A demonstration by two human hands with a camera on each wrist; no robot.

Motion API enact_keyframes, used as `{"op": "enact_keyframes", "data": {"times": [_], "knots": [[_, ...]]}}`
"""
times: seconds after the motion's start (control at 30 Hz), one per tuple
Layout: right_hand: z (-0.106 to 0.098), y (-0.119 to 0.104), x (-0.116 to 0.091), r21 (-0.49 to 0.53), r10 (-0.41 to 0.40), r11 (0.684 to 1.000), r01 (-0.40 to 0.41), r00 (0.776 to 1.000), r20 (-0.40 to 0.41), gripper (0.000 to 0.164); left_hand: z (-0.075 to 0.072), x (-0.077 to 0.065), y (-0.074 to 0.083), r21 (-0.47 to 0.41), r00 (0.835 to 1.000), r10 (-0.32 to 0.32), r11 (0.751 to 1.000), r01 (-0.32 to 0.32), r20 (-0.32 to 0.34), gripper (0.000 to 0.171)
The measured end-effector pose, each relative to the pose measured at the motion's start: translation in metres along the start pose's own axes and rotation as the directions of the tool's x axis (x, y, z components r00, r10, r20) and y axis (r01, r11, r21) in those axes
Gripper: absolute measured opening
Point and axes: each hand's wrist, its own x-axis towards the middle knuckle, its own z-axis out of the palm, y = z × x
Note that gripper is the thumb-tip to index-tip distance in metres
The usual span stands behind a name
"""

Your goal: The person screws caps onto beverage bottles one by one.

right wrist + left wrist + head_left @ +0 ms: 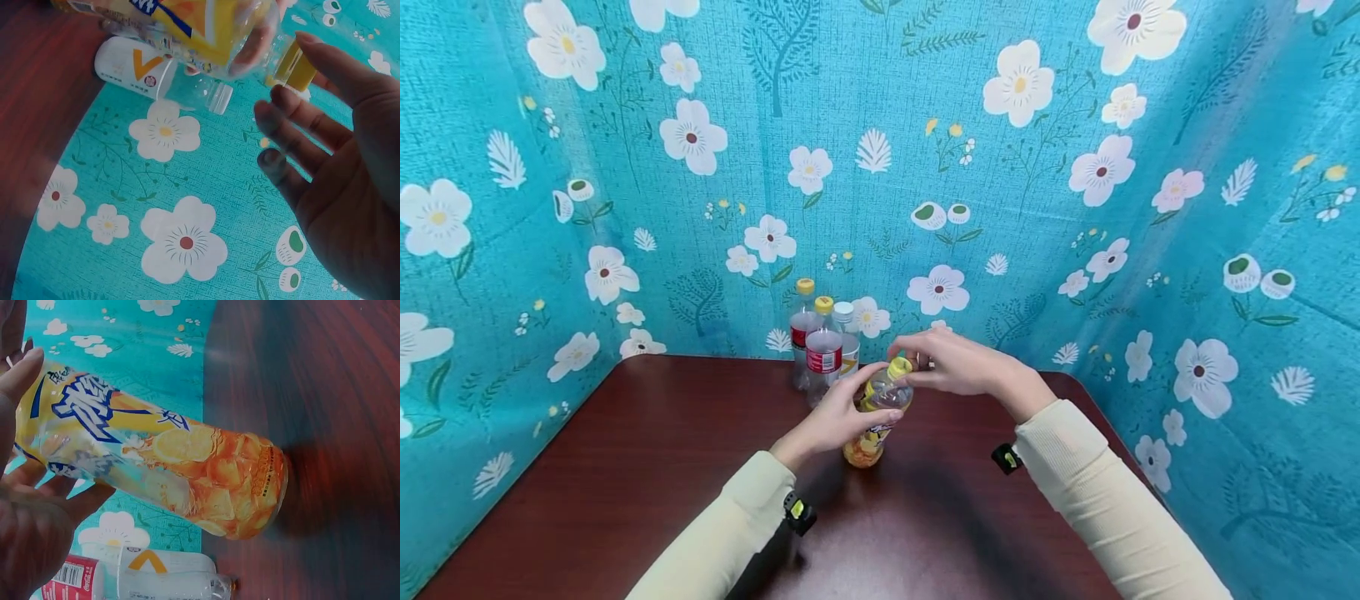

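Note:
A clear plastic drink bottle (867,446) with a yellow label and orange ice-and-lemon artwork leans slightly to the right in the head view. My left hand (831,418) grips it round its upper body, thumb on the near side. On the bottle's mouth is a yellow cap (301,67). My right hand (961,363) pinches this cap between thumb and index finger; in the right wrist view the other fingers (290,165) are bent and off the bottle. Whether the base touches the table is hard to tell.
Behind the held bottle stand two clear bottles with red labels and yellow caps, a front one (824,354) and a rear one (799,329). Beside them is a white-capped bottle (850,343). A flowered blue curtain (880,208) encloses the dark red table (662,467).

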Motion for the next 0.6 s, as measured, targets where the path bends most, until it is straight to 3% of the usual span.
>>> {"op": "enact_keyframes", "data": {"times": [0.17,0.33,0.47,0.6], "knots": [[0.0000,0.0005,0.0016,0.019,-0.039,0.999,0.038,0.999,0.010,0.031,-0.0056,0.0001,0.0012,-0.042,0.998,-0.023,0.999,0.025,0.055,0.077],[0.0009,0.0011,0.0032,0.021,-0.055,0.998,0.055,0.998,-0.003,0.025,-0.0084,0.0007,0.0012,-0.059,0.996,-0.033,0.998,0.038,0.085,0.078],[0.0038,0.0022,0.0042,0.025,-0.056,0.998,0.058,0.997,-0.057,0.015,-0.0066,0.0002,-0.0009,-0.037,0.997,-0.014,0.999,0.017,0.076,0.078],[0.0092,-0.0025,0.0054,0.019,-0.032,0.999,0.035,0.990,-0.135,0.010,-0.0003,-0.0014,-0.0009,-0.008,1.000,0.015,1.000,-0.014,0.008,0.076]]}}
